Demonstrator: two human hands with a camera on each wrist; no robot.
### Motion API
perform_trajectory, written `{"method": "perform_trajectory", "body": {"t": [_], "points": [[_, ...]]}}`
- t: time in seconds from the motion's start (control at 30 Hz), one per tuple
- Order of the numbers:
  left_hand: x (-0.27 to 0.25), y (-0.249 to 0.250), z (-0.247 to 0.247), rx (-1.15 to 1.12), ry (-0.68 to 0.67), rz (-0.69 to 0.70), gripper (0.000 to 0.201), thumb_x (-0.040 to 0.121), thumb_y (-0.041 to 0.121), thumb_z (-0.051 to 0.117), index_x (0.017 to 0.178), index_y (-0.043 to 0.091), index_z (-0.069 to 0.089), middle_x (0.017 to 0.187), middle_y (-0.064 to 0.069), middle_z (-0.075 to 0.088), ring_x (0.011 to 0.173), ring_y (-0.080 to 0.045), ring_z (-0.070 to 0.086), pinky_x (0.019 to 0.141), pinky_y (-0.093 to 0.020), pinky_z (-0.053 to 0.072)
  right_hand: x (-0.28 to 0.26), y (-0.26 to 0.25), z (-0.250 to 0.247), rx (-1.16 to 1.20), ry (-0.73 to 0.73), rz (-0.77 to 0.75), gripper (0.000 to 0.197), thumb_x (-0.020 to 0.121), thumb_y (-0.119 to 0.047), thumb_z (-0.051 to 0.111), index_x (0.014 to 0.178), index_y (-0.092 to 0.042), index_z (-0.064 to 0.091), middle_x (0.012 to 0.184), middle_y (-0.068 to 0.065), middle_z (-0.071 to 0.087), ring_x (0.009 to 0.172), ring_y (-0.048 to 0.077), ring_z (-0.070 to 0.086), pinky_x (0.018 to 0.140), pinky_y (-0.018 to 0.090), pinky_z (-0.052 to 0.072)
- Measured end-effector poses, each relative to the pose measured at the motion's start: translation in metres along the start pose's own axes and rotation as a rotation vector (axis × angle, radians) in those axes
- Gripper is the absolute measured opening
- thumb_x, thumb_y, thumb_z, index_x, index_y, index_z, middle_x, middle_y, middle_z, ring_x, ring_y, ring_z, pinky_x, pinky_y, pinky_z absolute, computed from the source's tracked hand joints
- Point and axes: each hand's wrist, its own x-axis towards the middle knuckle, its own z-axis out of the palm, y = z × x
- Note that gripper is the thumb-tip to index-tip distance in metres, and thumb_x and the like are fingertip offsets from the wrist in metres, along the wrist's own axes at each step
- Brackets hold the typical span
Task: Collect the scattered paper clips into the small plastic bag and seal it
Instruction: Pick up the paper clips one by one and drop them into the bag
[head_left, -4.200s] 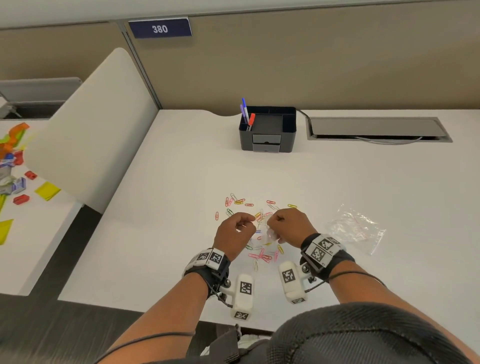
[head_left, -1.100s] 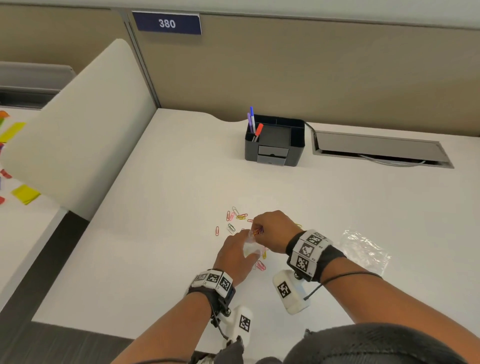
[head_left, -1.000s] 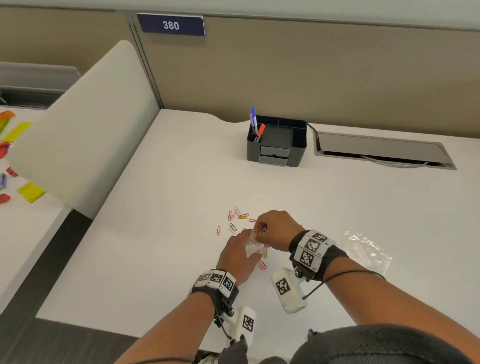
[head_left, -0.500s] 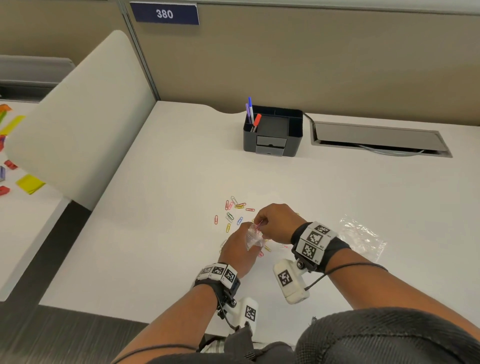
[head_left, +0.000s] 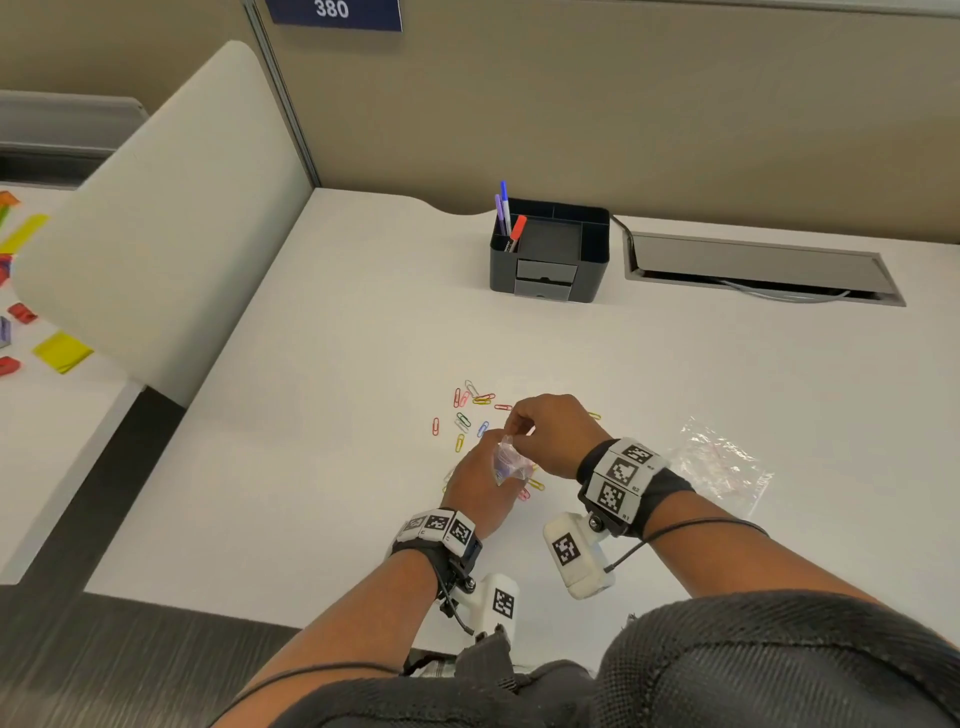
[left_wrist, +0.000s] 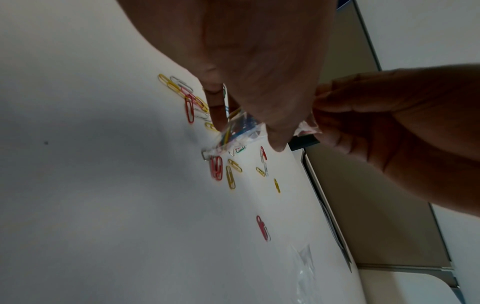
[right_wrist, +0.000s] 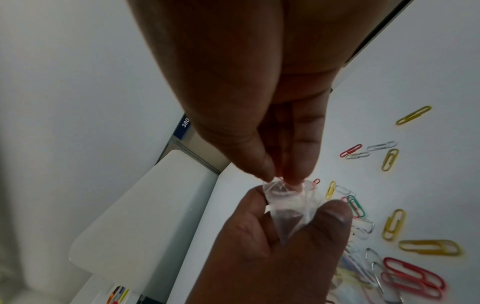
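Note:
My left hand (head_left: 491, 462) grips a small clear plastic bag (head_left: 508, 463) just above the white desk (head_left: 322, 467). Several coloured clips show inside the bag (left_wrist: 239, 131). My right hand (head_left: 514, 430) pinches the bag's top edge between thumb and fingers; the right wrist view shows this pinch on the bag (right_wrist: 285, 203) close up, with my left hand (right_wrist: 298, 218) below it. Several loose paper clips (head_left: 470, 410) lie scattered beyond and under the hands, and more paper clips (right_wrist: 415, 273) lie beside the bag.
A second, larger clear bag (head_left: 722, 462) lies flat to the right of my right wrist. A black pen holder (head_left: 550, 254) stands at the back, next to a grey cable hatch (head_left: 758, 267). A white divider panel (head_left: 156, 218) rises on the left.
My right hand carried clips from the pile to the bag's mouth and now pinches its top edge. My left hand has kept hold of the bag. Fewer clips lie near the hands.

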Motion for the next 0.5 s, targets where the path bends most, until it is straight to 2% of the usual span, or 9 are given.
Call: {"method": "perform_trajectory", "body": {"t": [0.1, 0.17, 0.2, 0.27, 0.33, 0.4, 0.5], "points": [[0.001, -0.003, -0.004, -0.047, 0.023, 0.022, 0.052, 0.085, 0.037, 0.064, 0.132, 0.030, 0.043, 0.119, 0.002, 0.064, 0.100, -0.016, 0.063, 0.090, -0.035, 0.052, 0.003, 0.015, -0.002, 0.043, 0.098, 0.081, 0.015, 0.087, -0.014, 0.058, 0.095, -0.015, 0.070, 0.098, 0.001, 0.070, 0.089, 0.021, 0.066, 0.080, 0.031, 0.053], [0.002, -0.007, -0.009, -0.077, 0.054, 0.019, 0.049, 0.085, 0.033, 0.067, 0.129, 0.027, 0.046, 0.117, 0.003, 0.066, 0.100, -0.016, 0.064, 0.090, -0.033, 0.052, 0.004, 0.036, -0.001, -0.016, 0.126, 0.193, 0.017, 0.086, -0.023, 0.060, 0.100, -0.017, 0.068, 0.105, 0.003, 0.070, 0.099, 0.024, 0.065, 0.086, 0.032, 0.051], [0.002, -0.009, -0.011, -0.090, 0.060, 0.012, 0.047, 0.085, 0.031, 0.068, 0.128, 0.026, 0.047, 0.115, 0.003, 0.066, 0.098, -0.016, 0.065, 0.089, -0.032, 0.053, 0.003, 0.049, 0.001, -0.086, 0.091, 0.262, 0.025, 0.086, -0.030, 0.063, 0.106, -0.017, 0.066, 0.112, 0.004, 0.067, 0.105, 0.024, 0.062, 0.089, 0.032, 0.049], [0.001, -0.012, -0.016, -0.114, 0.057, 0.001, 0.043, 0.086, 0.027, 0.069, 0.124, 0.026, 0.049, 0.109, 0.005, 0.066, 0.095, -0.016, 0.065, 0.084, -0.027, 0.051, -0.003, 0.072, 0.012, -0.219, -0.035, 0.403, 0.052, 0.083, -0.047, 0.067, 0.122, -0.014, 0.057, 0.126, 0.010, 0.055, 0.112, 0.028, 0.058, 0.094, 0.035, 0.047], [-0.002, -0.016, -0.021, -0.129, 0.044, -0.004, 0.040, 0.086, 0.025, 0.069, 0.121, 0.026, 0.049, 0.107, 0.006, 0.065, 0.093, -0.014, 0.065, 0.080, -0.022, 0.049, -0.011, 0.088, 0.026, -0.265, -0.103, 0.491, 0.079, 0.075, -0.060, 0.071, 0.132, -0.012, 0.044, 0.132, 0.013, 0.041, 0.116, 0.034, 0.054, 0.097, 0.040, 0.048], [-0.005, -0.022, -0.026, -0.131, 0.040, -0.007, 0.039, 0.085, 0.024, 0.069, 0.119, 0.027, 0.050, 0.107, 0.006, 0.065, 0.094, -0.014, 0.065, 0.078, -0.020, 0.048, -0.016, 0.093, 0.039, -0.236, -0.093, 0.499, 0.093, 0.067, -0.064, 0.075, 0.134, -0.013, 0.037, 0.131, 0.013, 0.036, 0.118, 0.037, 0.049, 0.098, 0.044, 0.047], [-0.008, -0.030, -0.032, -0.149, 0.055, -0.029, 0.040, 0.086, 0.022, 0.068, 0.121, 0.026, 0.050, 0.111, 0.003, 0.066, 0.097, -0.016, 0.064, 0.081, -0.021, 0.049, -0.015, 0.083, 0.055, -0.186, -0.086, 0.450, 0.100, 0.061, -0.068, 0.077, 0.135, -0.014, 0.035, 0.128, 0.012, 0.037, 0.115, 0.036, 0.053, 0.096, 0.045, 0.048]]}}
